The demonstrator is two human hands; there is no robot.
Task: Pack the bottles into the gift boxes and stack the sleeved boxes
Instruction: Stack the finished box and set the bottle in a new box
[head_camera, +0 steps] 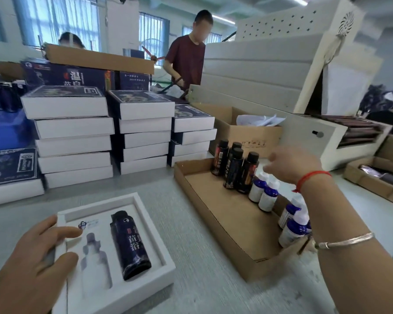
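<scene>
Right hand (290, 164), fingers loose and holding nothing, is hovering just above the upright small white-and-blue bottles (262, 189), while the left hand (35, 264) is steadying the gift box (145, 223).

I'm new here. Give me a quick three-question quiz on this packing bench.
1. True or false: the dark bottle lies in the gift box.
2. Which slot of that box is empty: left or right?
3. The right hand reaches over: A) the stacks B) the tray C) the machine

Key: 1 true; 2 left; 3 B
</scene>
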